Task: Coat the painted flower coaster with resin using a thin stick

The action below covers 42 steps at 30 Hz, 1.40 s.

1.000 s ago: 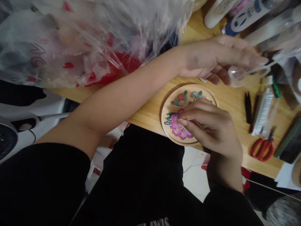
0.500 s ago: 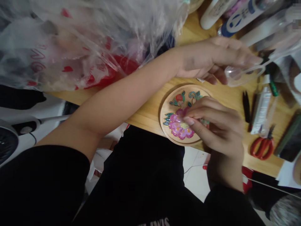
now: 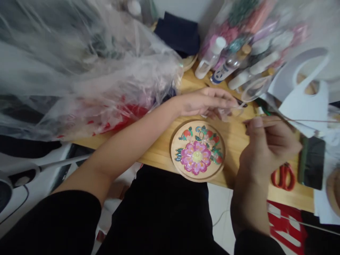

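Fingers of the right hand (image 3: 268,148) were curled together, thumb and forefinger clamped on a thin stick (image 3: 297,120) that ran off toward the right edge of the frame. Left hand (image 3: 207,102) reached across from the lower left, fingers stretched out side by side with their tips on a bit of clear plastic (image 3: 233,111); whether they gripped it could not be told. Just below and between the hands, a painted wooden disc (image 3: 198,151) with a pink flower lay flat on the table (image 3: 162,152), near its front edge, touched by neither hand. Red scissors (image 3: 283,176) lay at the lower right, bottles (image 3: 212,58) at the upper centre, and a crumpled bag (image 3: 79,78) filled the upper left.
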Available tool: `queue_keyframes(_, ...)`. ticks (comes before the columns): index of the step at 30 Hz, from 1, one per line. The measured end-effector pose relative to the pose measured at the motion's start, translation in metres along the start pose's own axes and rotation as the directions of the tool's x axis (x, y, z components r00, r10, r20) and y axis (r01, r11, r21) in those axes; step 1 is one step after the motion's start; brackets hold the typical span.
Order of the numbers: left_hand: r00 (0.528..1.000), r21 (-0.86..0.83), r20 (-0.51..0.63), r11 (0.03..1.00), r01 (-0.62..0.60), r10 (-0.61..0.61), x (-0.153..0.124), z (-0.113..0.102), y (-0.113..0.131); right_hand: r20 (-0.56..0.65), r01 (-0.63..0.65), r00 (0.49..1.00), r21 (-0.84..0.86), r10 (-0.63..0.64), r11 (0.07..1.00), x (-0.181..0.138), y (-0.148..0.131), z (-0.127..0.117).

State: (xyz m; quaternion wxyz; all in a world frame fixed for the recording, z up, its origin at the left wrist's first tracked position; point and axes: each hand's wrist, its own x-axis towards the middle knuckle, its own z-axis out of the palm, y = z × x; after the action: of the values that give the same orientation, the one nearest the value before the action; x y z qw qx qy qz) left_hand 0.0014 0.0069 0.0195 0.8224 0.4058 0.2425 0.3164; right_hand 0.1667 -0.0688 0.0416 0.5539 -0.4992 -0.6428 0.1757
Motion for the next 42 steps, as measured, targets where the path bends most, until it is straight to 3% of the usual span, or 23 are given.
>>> queue_keyframes(6, 0.999, -0.014, 0.042, 1.0, -0.014, 0.014, 0.002, -0.005, -0.004, 0.094, 0.186, 0.982, -0.277, -0.166, 0.943, -0.001, 0.002, -0.001)
queue_keyframes(12, 0.998, -0.037, 0.059, 0.999, -0.033, 0.035, 0.002, -0.006, -0.005, 0.177, 0.208, 0.972, -0.341, -0.155, 0.917, 0.001, -0.003, 0.0)
queue_keyframes(15, 0.998, -0.037, 0.055, 0.999, -0.031, 0.033, 0.001, -0.005, -0.004, 0.187, 0.15, 0.977, -0.28, -0.099, 0.948, 0.0, -0.001, 0.001)
queue_keyframes(22, 0.998, -0.048, 0.053, 0.998, -0.029, 0.031, 0.001, -0.005, -0.004, 0.102, -0.125, 0.986, -0.089, 0.134, 0.988, -0.002, 0.007, 0.001)
queue_keyframes(28, 0.999, -0.032, 0.049, 0.999, -0.016, 0.018, 0.002, -0.005, -0.005, 0.026, -0.21, 0.978, 0.163, 0.209, 0.964, 0.003, 0.003, 0.0)
queue_keyframes(31, 0.999, -0.026, 0.041, 0.999, -0.02, 0.021, 0.002, -0.005, -0.005, 0.095, -0.216, 0.976, 0.319, 0.196, 0.923, 0.005, 0.0, -0.004)
queue_keyframes(33, 0.999, -0.012, 0.027, 1.0, -0.019, 0.019, 0.002, -0.004, -0.004, 0.219, -0.185, 0.97, 0.364, 0.109, 0.913, 0.004, -0.004, -0.008)
queue_keyframes(35, 1.0, 0.009, 0.005, 1.0, -0.016, 0.016, 0.001, -0.002, -0.002, 0.42, -0.131, 0.907, 0.342, -0.027, 0.931, 0.003, -0.009, -0.012)
queue_keyframes(38, 1.0, 0.034, -0.026, 0.999, 0.001, 0.0, -0.002, 0.002, 0.002, 0.71, -0.024, 0.682, 0.262, -0.175, 0.965, 0.001, -0.017, -0.012)
queue_keyframes(40, 1.0, 0.035, -0.021, 0.999, 0.002, -0.001, -0.004, 0.003, 0.003, 0.8, 0.055, 0.558, 0.229, -0.22, 0.972, 0.0, -0.02, -0.009)
queue_keyframes(42, 1.0, 0.037, 0.0, 0.999, -0.011, 0.011, -0.004, 0.003, 0.003, 0.832, 0.122, 0.491, 0.23, -0.26, 0.966, -0.001, -0.021, -0.004)
